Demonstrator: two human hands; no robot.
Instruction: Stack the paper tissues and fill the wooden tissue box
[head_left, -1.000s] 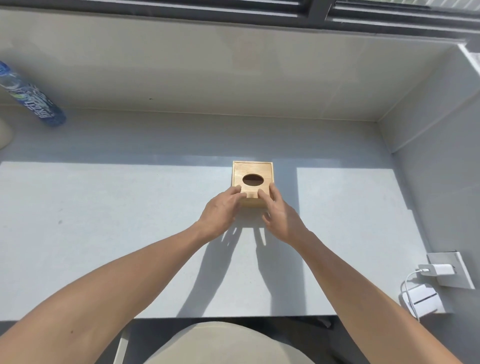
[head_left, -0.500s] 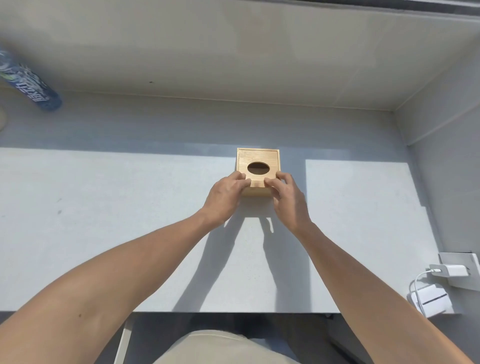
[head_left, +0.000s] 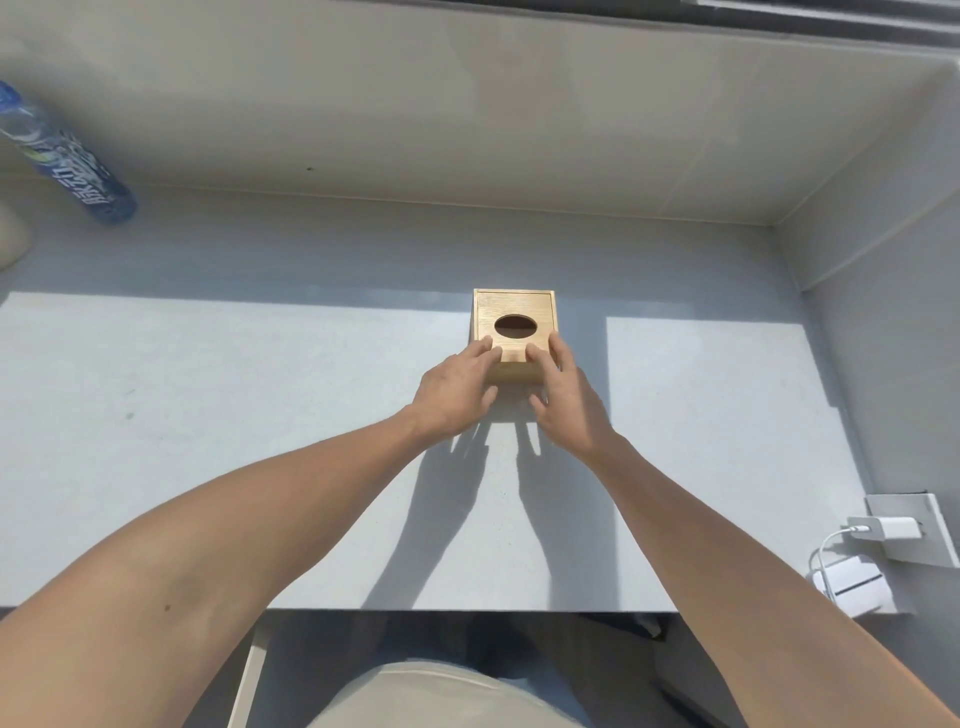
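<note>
A square wooden tissue box (head_left: 514, 306) with an oval opening in its lid stands on the light grey counter (head_left: 260, 467), a little right of centre. My left hand (head_left: 457, 395) rests on the box's near left corner, fingertips on the lid. On the near right corner my right hand (head_left: 563, 400) does the same, fingers spread over the lid edge and side. The near side of the box is partly covered by both hands. No paper tissues are in view, and the oval opening looks dark.
A blue plastic bottle (head_left: 67, 166) lies at the far left against the back wall. A white charger (head_left: 883, 530) sits in a wall socket at the right, with a white adapter (head_left: 852, 590) and cable on the counter's near right corner. The counter's front edge runs below my forearms.
Both hands have crept further onto the lid's near edge; the box stays where it was. The camera tilted, so the scene shifted slightly in the picture.
</note>
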